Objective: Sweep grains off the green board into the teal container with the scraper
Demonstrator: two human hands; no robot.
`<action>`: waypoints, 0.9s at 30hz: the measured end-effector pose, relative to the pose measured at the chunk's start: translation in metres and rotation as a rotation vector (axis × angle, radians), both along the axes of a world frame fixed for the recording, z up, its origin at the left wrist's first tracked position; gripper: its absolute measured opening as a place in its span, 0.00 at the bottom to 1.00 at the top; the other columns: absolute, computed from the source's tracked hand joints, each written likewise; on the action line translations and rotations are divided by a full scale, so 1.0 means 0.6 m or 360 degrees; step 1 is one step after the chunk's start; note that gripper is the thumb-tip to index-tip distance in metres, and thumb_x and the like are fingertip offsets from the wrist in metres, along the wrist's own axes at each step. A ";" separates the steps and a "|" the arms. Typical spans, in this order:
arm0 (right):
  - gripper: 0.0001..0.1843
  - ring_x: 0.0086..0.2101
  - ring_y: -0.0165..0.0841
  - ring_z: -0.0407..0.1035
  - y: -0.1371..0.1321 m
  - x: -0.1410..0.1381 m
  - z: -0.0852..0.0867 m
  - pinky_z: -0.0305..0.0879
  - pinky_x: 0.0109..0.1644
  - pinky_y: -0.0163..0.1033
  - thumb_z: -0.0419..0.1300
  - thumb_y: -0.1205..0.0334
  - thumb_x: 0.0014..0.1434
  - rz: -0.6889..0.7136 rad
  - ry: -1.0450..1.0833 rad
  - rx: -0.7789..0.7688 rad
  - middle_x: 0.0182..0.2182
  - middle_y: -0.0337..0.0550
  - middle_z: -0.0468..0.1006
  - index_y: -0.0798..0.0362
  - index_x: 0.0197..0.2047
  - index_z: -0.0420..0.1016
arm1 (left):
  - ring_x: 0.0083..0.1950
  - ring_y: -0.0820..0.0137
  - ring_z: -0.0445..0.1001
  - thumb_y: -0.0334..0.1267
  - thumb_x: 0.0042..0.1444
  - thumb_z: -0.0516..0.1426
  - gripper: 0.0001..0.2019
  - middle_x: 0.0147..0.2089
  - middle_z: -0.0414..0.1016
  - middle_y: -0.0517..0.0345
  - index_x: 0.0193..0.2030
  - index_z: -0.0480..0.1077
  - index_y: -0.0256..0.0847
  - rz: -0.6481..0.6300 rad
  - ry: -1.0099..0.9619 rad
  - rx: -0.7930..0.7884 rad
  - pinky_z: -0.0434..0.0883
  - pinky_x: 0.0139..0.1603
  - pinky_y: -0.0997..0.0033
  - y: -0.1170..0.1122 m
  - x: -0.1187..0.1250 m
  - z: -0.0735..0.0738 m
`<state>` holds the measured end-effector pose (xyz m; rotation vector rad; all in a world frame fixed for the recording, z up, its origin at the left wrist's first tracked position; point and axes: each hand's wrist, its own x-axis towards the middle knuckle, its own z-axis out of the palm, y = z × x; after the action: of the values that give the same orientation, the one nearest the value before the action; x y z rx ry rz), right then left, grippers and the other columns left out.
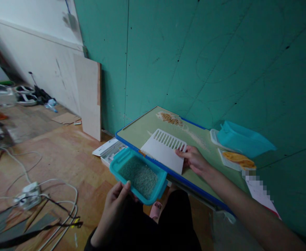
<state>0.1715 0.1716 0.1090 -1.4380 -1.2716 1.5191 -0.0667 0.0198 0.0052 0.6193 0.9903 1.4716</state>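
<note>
My left hand [118, 195] grips the near rim of a teal plastic container [153, 199], thumb on top. Pale small grains [138, 175], rice-like, fill part of it, and it is held just below the table's front edge. My right hand [192, 158] is closed on the right side of a flat white plastic panel [166, 153] with a row of slots along its far end. That panel lies on or just over the table [213, 174], its near edge by the blue border. A few grains [145, 153] sit at the edge beside the container.
Yellowish beans [170, 118] lie in a pile among scattered pale grains at the table's far end. To the right are a teal bin [242, 137], a folded orange-yellow cloth [239, 160] and a sheet of paper [260, 193]. Cables and a power strip [30, 195] are on the floor.
</note>
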 end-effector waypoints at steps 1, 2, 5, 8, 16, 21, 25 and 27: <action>0.16 0.22 0.32 0.72 -0.003 0.000 0.000 0.68 0.22 0.35 0.71 0.56 0.44 0.0009 0.0010 -0.0001 0.25 0.41 0.79 0.55 0.32 0.73 | 0.23 0.70 0.73 0.49 0.55 0.62 0.15 0.22 0.75 0.57 0.27 0.73 0.38 0.0004 0.0001 0.0002 0.68 0.26 0.74 0.000 0.000 -0.001; 0.17 0.22 0.32 0.72 -0.004 0.001 0.000 0.68 0.22 0.35 0.71 0.56 0.43 0.0014 0.0019 -0.0003 0.25 0.41 0.79 0.55 0.32 0.74 | 0.23 0.70 0.72 0.49 0.55 0.62 0.15 0.22 0.75 0.57 0.27 0.73 0.38 0.0010 -0.0001 0.0005 0.68 0.26 0.74 0.000 0.000 -0.002; 0.17 0.23 0.33 0.73 0.003 0.009 0.005 0.69 0.24 0.36 0.72 0.55 0.43 -0.0027 0.0068 0.0024 0.26 0.41 0.79 0.55 0.33 0.74 | 0.23 0.70 0.72 0.49 0.56 0.61 0.16 0.22 0.75 0.57 0.26 0.73 0.38 0.0006 -0.0006 0.0010 0.68 0.26 0.74 0.001 0.000 -0.004; 0.18 0.24 0.34 0.74 0.029 0.032 0.011 0.71 0.26 0.37 0.72 0.57 0.42 -0.0186 0.0114 0.0145 0.26 0.41 0.80 0.54 0.33 0.73 | 0.23 0.70 0.72 0.48 0.56 0.62 0.15 0.22 0.75 0.57 0.26 0.73 0.39 0.0011 -0.0029 0.0005 0.68 0.26 0.74 0.001 0.000 -0.004; 0.12 0.21 0.35 0.73 0.081 0.097 0.003 0.70 0.23 0.38 0.68 0.62 0.46 -0.0442 -0.0130 0.0219 0.24 0.42 0.80 0.55 0.34 0.73 | 0.23 0.71 0.71 0.49 0.54 0.64 0.16 0.21 0.74 0.58 0.26 0.73 0.38 0.0036 -0.0029 -0.0019 0.69 0.26 0.73 0.003 -0.006 -0.002; 0.10 0.21 0.35 0.73 0.085 0.068 0.000 0.70 0.22 0.38 0.67 0.64 0.47 -0.0355 -0.0093 0.0160 0.24 0.42 0.80 0.56 0.34 0.73 | 0.25 0.70 0.73 0.49 0.54 0.63 0.15 0.23 0.76 0.57 0.28 0.74 0.38 0.0023 0.0008 -0.0014 0.69 0.27 0.73 0.003 -0.011 0.000; 0.09 0.20 0.33 0.73 0.100 0.030 0.001 0.70 0.22 0.36 0.67 0.65 0.48 -0.0268 -0.0093 0.0118 0.22 0.41 0.79 0.56 0.31 0.72 | 0.25 0.69 0.75 0.48 0.55 0.62 0.15 0.24 0.77 0.56 0.28 0.74 0.38 0.0032 0.0090 -0.0002 0.70 0.28 0.73 0.002 -0.015 0.001; 0.08 0.20 0.32 0.72 0.107 0.011 0.001 0.70 0.22 0.35 0.67 0.65 0.49 -0.0218 -0.0075 0.0089 0.21 0.40 0.78 0.56 0.31 0.71 | 0.25 0.70 0.74 0.49 0.56 0.62 0.15 0.23 0.77 0.57 0.27 0.74 0.38 0.0024 0.0130 0.0007 0.69 0.27 0.74 0.002 -0.017 0.001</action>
<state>0.1779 0.2360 0.1098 -1.5011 -1.2077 1.3568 -0.0770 0.0208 0.0061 0.6810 1.0569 1.4720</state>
